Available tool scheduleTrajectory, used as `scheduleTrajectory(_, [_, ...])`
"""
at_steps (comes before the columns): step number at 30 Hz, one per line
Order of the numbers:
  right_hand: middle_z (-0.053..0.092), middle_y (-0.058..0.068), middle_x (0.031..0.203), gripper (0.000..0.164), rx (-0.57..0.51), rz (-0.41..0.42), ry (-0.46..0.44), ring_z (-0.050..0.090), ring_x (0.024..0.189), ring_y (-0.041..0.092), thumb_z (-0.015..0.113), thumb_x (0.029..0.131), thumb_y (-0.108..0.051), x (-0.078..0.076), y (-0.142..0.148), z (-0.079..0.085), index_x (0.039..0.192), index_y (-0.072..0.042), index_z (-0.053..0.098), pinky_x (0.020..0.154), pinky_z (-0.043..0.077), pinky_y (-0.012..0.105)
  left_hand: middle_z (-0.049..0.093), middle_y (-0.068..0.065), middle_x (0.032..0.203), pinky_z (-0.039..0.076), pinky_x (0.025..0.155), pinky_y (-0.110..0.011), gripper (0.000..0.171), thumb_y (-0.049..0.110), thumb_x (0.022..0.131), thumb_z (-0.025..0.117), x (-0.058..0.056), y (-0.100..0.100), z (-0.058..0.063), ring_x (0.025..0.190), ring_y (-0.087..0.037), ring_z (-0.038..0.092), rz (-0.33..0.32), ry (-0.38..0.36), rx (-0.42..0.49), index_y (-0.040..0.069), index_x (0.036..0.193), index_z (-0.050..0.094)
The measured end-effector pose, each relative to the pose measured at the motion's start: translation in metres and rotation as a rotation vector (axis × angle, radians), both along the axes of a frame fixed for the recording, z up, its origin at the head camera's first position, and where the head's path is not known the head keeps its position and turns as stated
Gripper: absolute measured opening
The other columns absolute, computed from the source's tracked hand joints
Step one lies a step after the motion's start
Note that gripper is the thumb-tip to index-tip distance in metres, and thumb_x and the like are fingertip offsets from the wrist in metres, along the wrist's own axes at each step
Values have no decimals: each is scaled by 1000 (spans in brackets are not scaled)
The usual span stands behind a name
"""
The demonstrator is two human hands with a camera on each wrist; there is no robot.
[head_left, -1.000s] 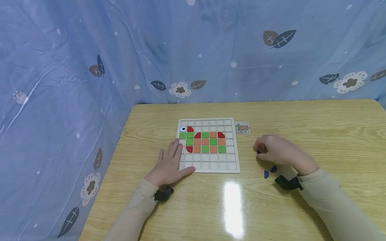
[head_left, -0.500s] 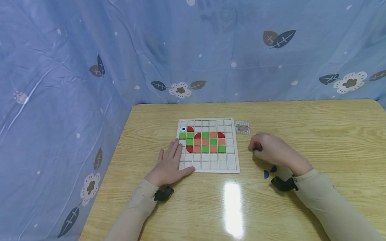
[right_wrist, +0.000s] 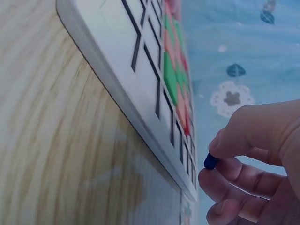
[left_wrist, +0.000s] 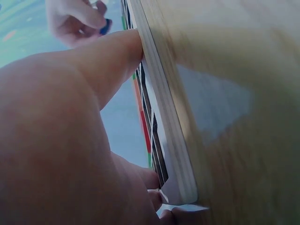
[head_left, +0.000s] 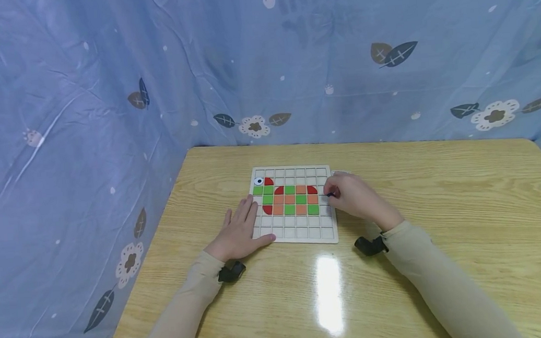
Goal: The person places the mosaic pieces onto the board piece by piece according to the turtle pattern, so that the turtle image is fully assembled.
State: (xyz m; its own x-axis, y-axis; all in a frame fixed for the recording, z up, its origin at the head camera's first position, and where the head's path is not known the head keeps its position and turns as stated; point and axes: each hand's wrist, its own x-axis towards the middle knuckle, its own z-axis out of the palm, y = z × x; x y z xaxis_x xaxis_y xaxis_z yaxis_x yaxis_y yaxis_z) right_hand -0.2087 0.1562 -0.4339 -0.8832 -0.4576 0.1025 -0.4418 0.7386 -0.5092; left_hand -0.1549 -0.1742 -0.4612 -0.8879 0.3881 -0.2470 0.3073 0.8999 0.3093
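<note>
My left hand [head_left: 238, 233] lies flat with spread fingers on the left edge and near-left corner of the white grid board [head_left: 295, 234]. Green, orange and red tiles [head_left: 289, 199] fill several of its squares in an animal shape, with a round eye tile [head_left: 259, 181] at the upper left. Over the board's right edge, my right hand [head_left: 358, 197] pinches a small blue piece [right_wrist: 211, 161] between thumb and fingers. In the right wrist view, that piece is held apart from the board's surface. The left wrist view shows the left thumb [left_wrist: 119, 47] on the board's near edge.
A small picture card [head_left: 342, 172] lies beside the board's upper right, mostly hidden behind the right hand. The wooden table [head_left: 467, 218] extends to the right and front. A blue patterned curtain [head_left: 263, 59] stands behind and to the left. Each wrist wears a black camera [head_left: 371, 245].
The right hand has carried the blue piece left from the table to the board's right edge. Its wrist now covers the two blue half-round pieces seen earlier. The left hand has stayed put.
</note>
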Motion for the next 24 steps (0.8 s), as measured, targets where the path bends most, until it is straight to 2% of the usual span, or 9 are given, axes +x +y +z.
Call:
scheduleTrajectory(9, [70, 7, 92, 9, 33, 29, -46, 60, 84, 22, 73, 87, 1, -11, -16, -9, 93, -6, 76, 79, 53, 40, -5, -14, 176, 3, 128, -64, 107, 69, 98, 53, 1, 0, 2, 164, -32, -2, 5, 1, -4, 1, 167, 7])
scheduleTrajectory(24, [69, 6, 91, 9, 46, 14, -75, 58, 81, 21, 71, 89, 0, -10, -17, -9, 92, -8, 76, 74, 50, 38, -4, -15, 176, 4, 127, -65, 107, 68, 98, 54, 1, 0, 2, 164, -32, -2, 5, -3, -3, 1, 167, 8])
